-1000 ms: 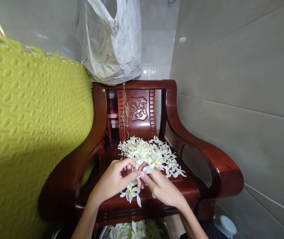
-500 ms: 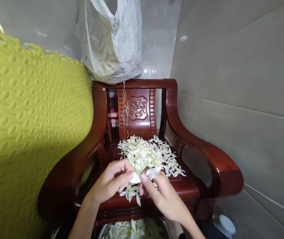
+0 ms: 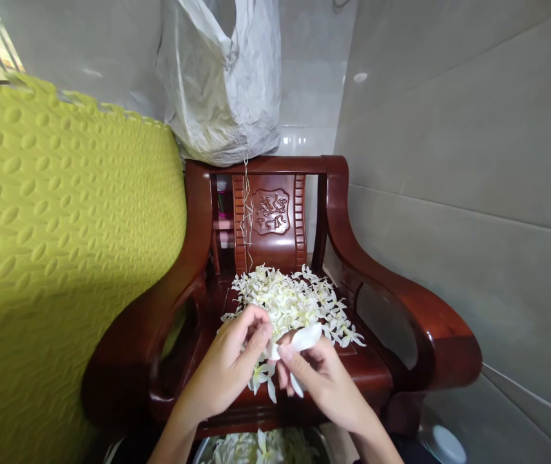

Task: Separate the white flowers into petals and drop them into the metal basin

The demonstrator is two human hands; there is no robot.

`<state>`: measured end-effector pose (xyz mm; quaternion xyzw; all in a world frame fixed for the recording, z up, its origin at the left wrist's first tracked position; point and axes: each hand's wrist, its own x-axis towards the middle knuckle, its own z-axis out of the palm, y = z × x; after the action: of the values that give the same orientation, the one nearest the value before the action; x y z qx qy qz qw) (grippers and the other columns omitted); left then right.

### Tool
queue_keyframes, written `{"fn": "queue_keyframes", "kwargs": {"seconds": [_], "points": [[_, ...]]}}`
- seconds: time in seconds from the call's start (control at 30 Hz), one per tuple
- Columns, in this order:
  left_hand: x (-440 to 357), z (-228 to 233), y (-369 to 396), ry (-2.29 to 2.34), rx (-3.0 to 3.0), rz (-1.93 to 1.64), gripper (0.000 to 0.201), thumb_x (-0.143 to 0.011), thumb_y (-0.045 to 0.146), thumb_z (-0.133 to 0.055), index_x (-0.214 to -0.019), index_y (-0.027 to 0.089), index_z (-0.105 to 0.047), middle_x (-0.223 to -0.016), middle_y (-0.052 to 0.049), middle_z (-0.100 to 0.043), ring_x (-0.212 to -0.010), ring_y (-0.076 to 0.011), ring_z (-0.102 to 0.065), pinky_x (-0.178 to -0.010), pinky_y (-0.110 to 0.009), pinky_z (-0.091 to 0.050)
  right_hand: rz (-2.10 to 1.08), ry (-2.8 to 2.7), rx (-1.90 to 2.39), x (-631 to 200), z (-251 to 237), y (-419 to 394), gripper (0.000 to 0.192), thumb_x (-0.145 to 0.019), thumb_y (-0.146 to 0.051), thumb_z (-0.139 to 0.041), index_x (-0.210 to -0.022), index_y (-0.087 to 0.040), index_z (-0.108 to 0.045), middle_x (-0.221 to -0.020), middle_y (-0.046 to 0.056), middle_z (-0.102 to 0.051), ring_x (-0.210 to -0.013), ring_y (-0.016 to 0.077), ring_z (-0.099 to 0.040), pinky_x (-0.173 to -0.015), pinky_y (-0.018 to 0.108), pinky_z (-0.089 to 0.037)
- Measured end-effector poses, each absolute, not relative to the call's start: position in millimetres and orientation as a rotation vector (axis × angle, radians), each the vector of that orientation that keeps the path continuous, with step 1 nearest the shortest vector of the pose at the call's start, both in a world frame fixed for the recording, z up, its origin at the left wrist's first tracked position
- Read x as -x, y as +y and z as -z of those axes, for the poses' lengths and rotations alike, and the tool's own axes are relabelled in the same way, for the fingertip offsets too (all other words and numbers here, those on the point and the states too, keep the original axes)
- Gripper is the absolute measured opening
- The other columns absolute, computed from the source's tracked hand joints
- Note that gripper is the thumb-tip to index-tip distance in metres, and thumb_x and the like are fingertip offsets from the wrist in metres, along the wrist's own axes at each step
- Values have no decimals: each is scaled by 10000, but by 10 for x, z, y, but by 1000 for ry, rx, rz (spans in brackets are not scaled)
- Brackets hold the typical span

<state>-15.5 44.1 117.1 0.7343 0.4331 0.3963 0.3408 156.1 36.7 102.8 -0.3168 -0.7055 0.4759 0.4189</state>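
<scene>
Here, over the front edge of the chair (image 3: 403, 309) seat, the left hand (image 3: 227, 374) and right hand (image 3: 326, 383) meet, fingers curled and pinching a white petal (image 3: 304, 337) between their tips. Behind them on the chair seat lies the flower pile (image 3: 292, 299); a few loose blooms sit just under the hands. A bowl (image 3: 260, 448) of flowers shows below the chair front. Left of the chair stands a green mat (image 3: 57, 258); a sack (image 3: 224, 84) rests on its back.

A single white petal (image 3: 304, 338), curled and glossy, is pinched between both hands' fingertips just above a heap of white flowers (image 3: 292, 303).
</scene>
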Motion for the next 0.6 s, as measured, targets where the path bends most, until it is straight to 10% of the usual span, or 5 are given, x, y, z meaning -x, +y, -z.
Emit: {"fn": "queue_keyframes", "kwargs": {"seconds": [0.1,0.2,0.43,0.6], "points": [[124,-1180,413,1097,-1922,-1035,208,-931,393,-416,-1043,231,-482,-894,1,-584,-741,-138,-534,-659,-231,-409,-939,-1752,889,-1552,-1001,386,304,-916,-393,-485,-741,-167,-589,-692,10,-596,-680,143,-555,-685,264,-430],[151,-1213,409,1135,-2045,-947,275,-903,391,-482,-719,188,-497,-633,35,-527,-597,-116,-465,-561,-215,-344,-834,-1848,943,-1557,-989,368,308,-925,-371,-471,-719,-175,-589,-691,10,-599,-706,149,-554,-726,273,-415],[368,-1231,393,674,-2110,-616,355,-889,332,-494,-581,163,-546,-519,28,-561,-479,-92,-507,-545,-207,-375,-1246,-1969,612,-1553,-943,258,305,-937,-368,-438,-722,-173,-532,-597,-8,-535,-578,110,-510,-633,242,-416],[240,-1188,508,1177,-2189,-866,343,-898,292,-464,-606,164,-593,-539,22,-561,-559,-116,-502,-561,-222,-332,-1492,-1798,304,-1514,-885,329,335,-898,-461,-476,-730,-178,-540,-513,-26,-513,-453,99,-468,-539,238,-407]]}}
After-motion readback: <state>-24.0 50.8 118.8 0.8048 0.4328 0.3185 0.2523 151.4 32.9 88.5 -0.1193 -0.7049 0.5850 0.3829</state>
